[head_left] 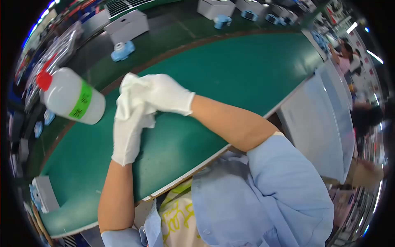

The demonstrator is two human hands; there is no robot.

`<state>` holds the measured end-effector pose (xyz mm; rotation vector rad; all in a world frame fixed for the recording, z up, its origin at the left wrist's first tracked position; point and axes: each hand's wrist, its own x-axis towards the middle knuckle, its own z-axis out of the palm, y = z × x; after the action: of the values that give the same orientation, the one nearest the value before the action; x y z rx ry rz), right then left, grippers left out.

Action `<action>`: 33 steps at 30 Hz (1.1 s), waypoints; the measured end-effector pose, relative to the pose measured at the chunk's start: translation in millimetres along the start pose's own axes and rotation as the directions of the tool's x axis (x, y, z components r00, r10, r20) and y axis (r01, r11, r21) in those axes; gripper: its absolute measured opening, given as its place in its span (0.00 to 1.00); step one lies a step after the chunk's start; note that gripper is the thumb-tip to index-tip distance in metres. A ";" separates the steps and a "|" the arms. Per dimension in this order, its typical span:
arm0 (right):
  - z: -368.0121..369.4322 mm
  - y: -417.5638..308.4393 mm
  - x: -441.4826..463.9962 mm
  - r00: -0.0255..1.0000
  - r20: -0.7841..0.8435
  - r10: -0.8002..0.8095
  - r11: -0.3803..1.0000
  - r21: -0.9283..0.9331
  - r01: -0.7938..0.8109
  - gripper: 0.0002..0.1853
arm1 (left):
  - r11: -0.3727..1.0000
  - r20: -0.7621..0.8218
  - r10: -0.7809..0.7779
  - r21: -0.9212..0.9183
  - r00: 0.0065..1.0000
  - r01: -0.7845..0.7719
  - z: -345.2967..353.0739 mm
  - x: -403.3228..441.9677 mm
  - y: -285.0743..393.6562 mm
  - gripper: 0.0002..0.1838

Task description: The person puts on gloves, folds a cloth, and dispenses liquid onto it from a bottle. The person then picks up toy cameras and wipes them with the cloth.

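Both my hands wear white gloves and meet above the green work surface (pixel 247 74). Between them is a crumpled white cloth (pixel 133 88), with a loose end hanging near my left wrist. My left hand (pixel 128 133) is closed around the cloth from below, its fingers mostly hidden by the folds. From the right, my right hand (pixel 166 94) presses onto the same cloth, fingers closed over it. White glove and white cloth are hard to tell apart here. Left of my hands stands a translucent white bottle (pixel 61 96) with a red cap and a green label, tilted in the view.
Beyond the surface runs a dark green belt (pixel 177 29) carrying white boxes (pixel 127 25) and light blue toy-like cameras (pixel 122 51). A small white box (pixel 46 193) sits at the near left corner. Pale plastic bins (pixel 312 119) stand at right. Another person (pixel 343 57) is farther off.
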<state>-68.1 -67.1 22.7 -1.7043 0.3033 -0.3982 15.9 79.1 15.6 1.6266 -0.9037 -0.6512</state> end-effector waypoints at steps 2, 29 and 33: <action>6.2 -8.6 -2.0 1.000 -0.010 0.004 0.995 -0.097 -0.005 0.18 | 0.999 -0.058 0.044 -0.013 0.997 -0.045 -3.9 0.5 -9.6 0.20; -22.7 3.8 -18.5 0.840 0.542 0.010 0.942 0.276 -0.189 0.26 | 0.841 0.183 0.054 -0.539 0.982 0.055 -12.4 5.4 -30.9 0.29; -24.4 18.5 -14.1 0.895 0.436 0.096 0.927 0.289 -0.240 0.26 | 0.892 0.024 -0.043 -0.449 0.999 0.049 7.4 7.1 -10.4 0.27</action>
<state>-90.8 -86.1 6.7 -1.3672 0.0630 0.0511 16.2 70.2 4.0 1.2282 -0.6614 -0.8365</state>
